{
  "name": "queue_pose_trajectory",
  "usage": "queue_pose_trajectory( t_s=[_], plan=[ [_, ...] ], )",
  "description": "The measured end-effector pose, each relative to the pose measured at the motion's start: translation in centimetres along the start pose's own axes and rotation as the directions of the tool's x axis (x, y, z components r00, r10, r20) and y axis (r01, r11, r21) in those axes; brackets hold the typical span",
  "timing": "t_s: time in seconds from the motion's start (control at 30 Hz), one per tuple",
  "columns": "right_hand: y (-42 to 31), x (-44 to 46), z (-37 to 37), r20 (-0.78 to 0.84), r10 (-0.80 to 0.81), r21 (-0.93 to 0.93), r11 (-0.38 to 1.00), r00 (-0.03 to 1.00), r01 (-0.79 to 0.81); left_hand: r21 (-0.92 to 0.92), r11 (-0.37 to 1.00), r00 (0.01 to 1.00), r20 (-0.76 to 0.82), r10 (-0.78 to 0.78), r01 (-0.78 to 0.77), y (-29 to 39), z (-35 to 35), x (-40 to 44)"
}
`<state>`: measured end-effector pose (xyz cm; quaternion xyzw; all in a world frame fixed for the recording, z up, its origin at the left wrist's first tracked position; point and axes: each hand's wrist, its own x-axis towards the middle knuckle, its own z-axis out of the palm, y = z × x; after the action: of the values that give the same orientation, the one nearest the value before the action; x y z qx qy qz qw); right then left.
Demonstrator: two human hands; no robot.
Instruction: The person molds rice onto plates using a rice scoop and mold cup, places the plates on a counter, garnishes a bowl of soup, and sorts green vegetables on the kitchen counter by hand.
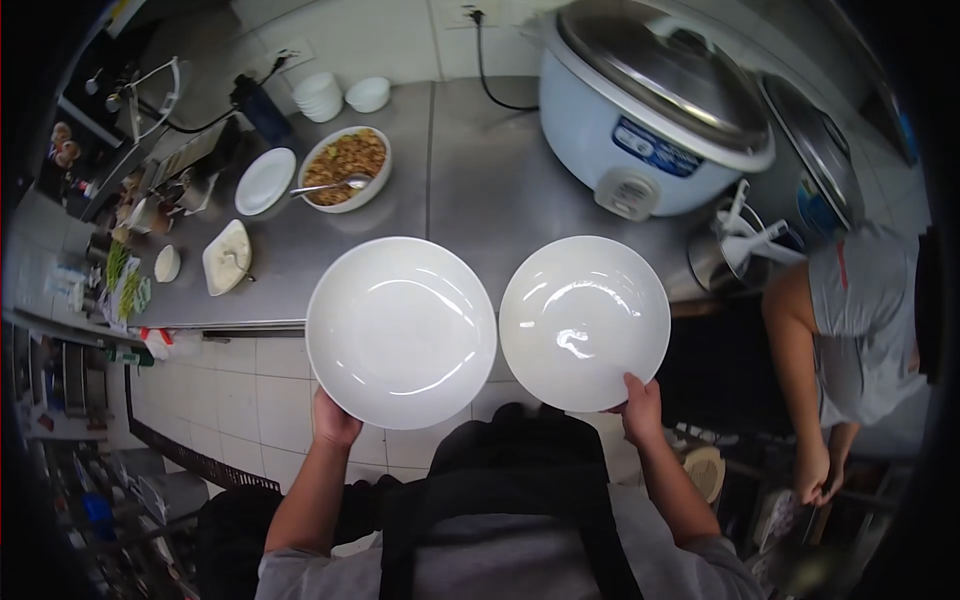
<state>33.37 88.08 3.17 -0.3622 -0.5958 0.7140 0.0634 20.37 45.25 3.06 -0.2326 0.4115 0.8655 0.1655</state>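
My left hand (337, 420) grips a large, round white bowl (402, 332) by its lower left edge, with most of its fingers hidden beneath. A slightly smaller white bowl (585, 323) is in my right hand (640, 408), the thumb lying over its lower right rim. Both bowls face up with nothing in them, side by side and almost touching. They are at the front edge of the steel counter (470, 190); whether they rest on it I cannot tell. Beyond the left one stands a deep white bowl of chopped brown food (346, 168) with a spoon in it.
A big blue rice cooker (650, 110) with a metal lid stands back right, beside a metal pot of white utensils (735, 245). To the left are a white plate (266, 181), a dish of white food (228, 257) and stacked small bowls (318, 97). A co-worker (865, 320) stands at right.
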Motion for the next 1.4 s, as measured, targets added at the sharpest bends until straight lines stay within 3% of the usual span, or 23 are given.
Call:
queue_pose_trajectory(
  t_s=[0.07,0.2,0.4,0.47,0.57,0.6,0.67,0.7,0.77,0.8,0.87,1.0,1.07,1.4],
  plan=[
    [-1.1,3.3,2.1,0.158,0.040,0.018,0.999,0.987,-0.044,-0.007,0.999,0.999,-0.022,0.032,-0.032,-0.2,0.9,-0.2],
    [-1.8,8.9,6.9,0.326,0.120,0.038,0.989,0.938,-0.140,-0.036,0.999,0.998,-0.053,0.023,-0.025,-0.7,4.2,-0.3],
    [-3.2,15.5,11.9,0.489,0.169,0.050,0.974,0.856,-0.222,0.009,0.998,0.993,-0.108,0.058,-0.057,-0.8,11.8,1.0],
    [-3.1,17.8,12.7,0.579,0.163,0.043,0.972,0.799,-0.230,-0.023,0.995,0.991,-0.099,0.094,-0.097,-1.5,11.9,2.5],
    [-5.4,19.3,14.2,0.600,0.100,0.067,0.982,0.794,-0.175,-0.061,0.995,0.994,-0.085,0.074,-0.080,-2.3,12.5,3.9],
    [-6.8,19.2,14.0,0.648,0.180,0.053,0.959,0.740,-0.280,-0.075,0.991,0.988,-0.114,0.100,-0.109,-2.4,12.9,4.1],
    [-10.2,18.1,13.6,0.743,0.424,-0.109,0.840,0.518,-0.531,-0.121,0.984,0.976,-0.190,0.109,-0.133,-2.4,13.2,4.7],
    [-10.8,17.8,13.9,0.754,0.430,-0.130,0.839,0.498,-0.528,-0.098,0.984,0.969,-0.211,0.127,-0.150,-2.3,13.1,4.9],
    [-11.3,16.6,14.4,0.763,0.552,-0.483,0.833,0.336,-0.270,-0.094,0.982,0.961,-0.239,0.138,-0.165,-1.8,13.0,4.8],
    [-11.7,16.3,15.5,0.765,0.553,-0.486,0.832,0.332,-0.267,-0.081,0.983,0.960,-0.243,0.138,-0.162,-1.5,13.0,4.8],
    [-12.6,15.9,18.0,0.816,0.458,-0.558,0.785,0.354,0.270,-0.037,0.988,0.955,-0.262,0.137,-0.152,-0.5,13.3,4.5],
    [-12.5,15.1,20.5,0.772,0.518,-0.580,0.811,0.368,0.076,0.033,0.992,0.962,-0.244,0.123,-0.118,1.2,10.8,4.6],
    [-13.3,13.9,21.0,0.776,0.442,-0.491,0.871,0.449,-0.008,-0.013,0.994,0.965,-0.244,0.098,-0.104,1.8,9.7,4.2],
    [-14.1,11.2,19.7,0.639,0.319,-0.353,0.930,0.700,-0.102,-0.070,0.996,0.963,-0.267,0.039,-0.060,6.6,4.4,6.1]
  ],
)
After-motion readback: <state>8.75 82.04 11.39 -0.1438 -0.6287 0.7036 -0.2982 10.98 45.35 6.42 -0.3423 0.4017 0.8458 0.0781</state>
